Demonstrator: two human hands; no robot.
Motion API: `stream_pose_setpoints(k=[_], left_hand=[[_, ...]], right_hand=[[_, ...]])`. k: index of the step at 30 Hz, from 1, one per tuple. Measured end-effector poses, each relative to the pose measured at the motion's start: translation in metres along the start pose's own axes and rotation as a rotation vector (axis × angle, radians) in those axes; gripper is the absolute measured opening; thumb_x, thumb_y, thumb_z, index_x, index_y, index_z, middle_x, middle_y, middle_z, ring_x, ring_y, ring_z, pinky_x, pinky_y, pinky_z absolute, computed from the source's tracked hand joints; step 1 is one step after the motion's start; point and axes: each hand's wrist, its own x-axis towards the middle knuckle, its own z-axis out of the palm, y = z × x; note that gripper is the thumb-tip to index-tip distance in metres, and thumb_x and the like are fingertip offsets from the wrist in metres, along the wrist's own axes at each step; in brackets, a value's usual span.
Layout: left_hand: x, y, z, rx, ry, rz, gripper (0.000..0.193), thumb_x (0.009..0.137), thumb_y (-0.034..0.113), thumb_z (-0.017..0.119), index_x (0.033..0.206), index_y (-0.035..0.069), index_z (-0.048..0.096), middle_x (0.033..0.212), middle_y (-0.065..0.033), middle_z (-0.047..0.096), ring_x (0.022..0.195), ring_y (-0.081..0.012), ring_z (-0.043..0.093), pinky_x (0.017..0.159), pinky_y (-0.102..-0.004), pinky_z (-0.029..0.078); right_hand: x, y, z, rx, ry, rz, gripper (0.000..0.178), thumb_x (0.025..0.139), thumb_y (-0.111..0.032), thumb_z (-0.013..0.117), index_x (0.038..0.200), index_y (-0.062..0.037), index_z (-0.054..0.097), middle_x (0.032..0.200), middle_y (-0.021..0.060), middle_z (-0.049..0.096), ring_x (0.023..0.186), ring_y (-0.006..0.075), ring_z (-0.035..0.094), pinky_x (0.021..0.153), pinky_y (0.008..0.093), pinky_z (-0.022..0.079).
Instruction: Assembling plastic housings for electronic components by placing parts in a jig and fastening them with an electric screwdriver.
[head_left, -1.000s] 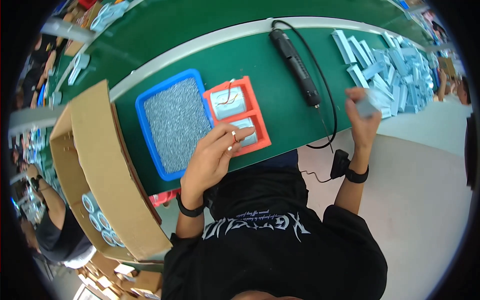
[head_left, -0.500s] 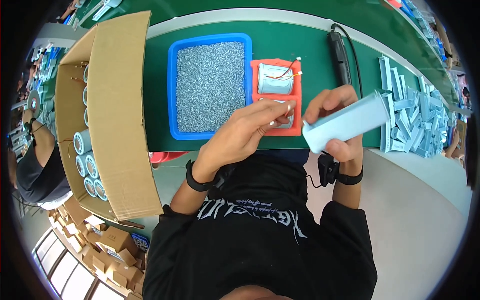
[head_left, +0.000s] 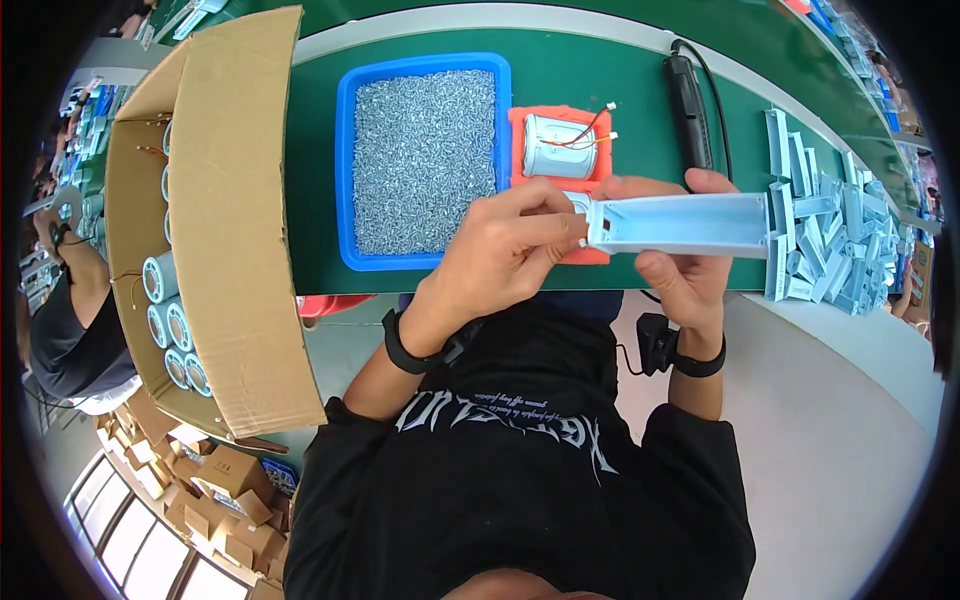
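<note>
My right hand [head_left: 690, 275] grips a long pale-blue, trough-shaped housing [head_left: 690, 222], its thumb along the near side and its fingers behind. The hollow side faces up, and a small square hole shows at its left end. At that end my left hand [head_left: 510, 245] is closed in a pinch on thin wires with small white connectors, mostly hidden by the fingers. Below them a red-orange holder [head_left: 518, 150] carries a white cylindrical motor [head_left: 560, 147] with loose wires and plugs. A second motor [head_left: 578, 203] in the holder is largely covered by my left hand and the housing.
A blue tray [head_left: 345, 170] full of small screws stands left of the holder. Further left is a cardboard box [head_left: 240, 220] with several cylindrical motors [head_left: 160, 280]. A black corded electric screwdriver [head_left: 688, 110] lies behind my right hand; pale-blue housings [head_left: 825, 225] are heaped at right.
The housing has turned from tilted, closed side showing, to nearly level with its hollow facing up. My left hand has brought the wires against its left end.
</note>
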Motion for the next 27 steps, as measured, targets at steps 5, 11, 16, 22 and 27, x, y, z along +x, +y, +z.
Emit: stream_pose_setpoints(k=[5, 11, 16, 22, 27], left_hand=[[-0.001, -0.003, 0.006, 0.054, 0.025, 0.051, 0.01, 0.073, -0.005, 0.065, 0.08, 0.002, 0.066, 0.08, -0.0066, 0.059, 0.064, -0.0235, 0.06, 0.055, -0.0326, 0.049], [0.001, -0.001, 0.005, 0.054, 0.015, 0.035, 0.012, 0.072, -0.006, 0.065, 0.082, 0.002, 0.067, 0.081, -0.0066, 0.059, 0.064, -0.0241, 0.06, 0.055, -0.0324, 0.049], [0.002, 0.002, 0.006, 0.072, 0.015, 0.031, 0.012, 0.072, -0.006, 0.065, 0.082, 0.0, 0.065, 0.08, -0.0069, 0.059, 0.064, -0.0244, 0.06, 0.055, -0.0321, 0.049], [-0.001, 0.002, 0.003, 0.137, -0.043, 0.016, 0.022, 0.072, -0.004, 0.069, 0.094, -0.003, 0.068, 0.085, -0.0089, 0.063, 0.065, -0.021, 0.06, 0.055, -0.0288, 0.046], [-0.005, 0.007, 0.0, 0.135, -0.043, -0.052, 0.029, 0.07, 0.0, 0.073, 0.098, -0.001, 0.067, 0.096, -0.009, 0.063, 0.075, -0.023, 0.06, 0.063, -0.0308, 0.048]], right_hand=[[-0.001, -0.004, -0.004, -0.057, -0.112, -0.02, 0.062, 0.089, -0.012, 0.064, 0.138, -0.0059, 0.026, 0.117, 0.0246, 0.06, 0.107, 0.0322, 0.061, 0.09, 0.04, 0.05], [-0.009, -0.005, 0.006, 0.084, -0.059, -0.015, 0.055, 0.088, -0.007, 0.063, 0.134, -0.0024, 0.033, 0.116, 0.0198, 0.062, 0.106, 0.0278, 0.062, 0.092, 0.0386, 0.048], [-0.013, -0.006, 0.006, 0.027, -0.074, -0.016, 0.053, 0.085, -0.007, 0.066, 0.131, -0.0048, 0.039, 0.117, 0.0197, 0.062, 0.109, 0.0297, 0.061, 0.091, 0.0393, 0.048], [-0.014, 0.0, 0.008, -0.055, -0.054, -0.106, 0.048, 0.076, -0.005, 0.073, 0.119, -0.0084, 0.053, 0.12, 0.0192, 0.061, 0.11, 0.0317, 0.06, 0.093, 0.0397, 0.048], [-0.015, 0.001, 0.007, -0.049, -0.039, -0.017, 0.047, 0.073, -0.004, 0.073, 0.116, -0.0069, 0.056, 0.119, 0.0166, 0.061, 0.11, 0.0303, 0.06, 0.092, 0.0382, 0.047]])
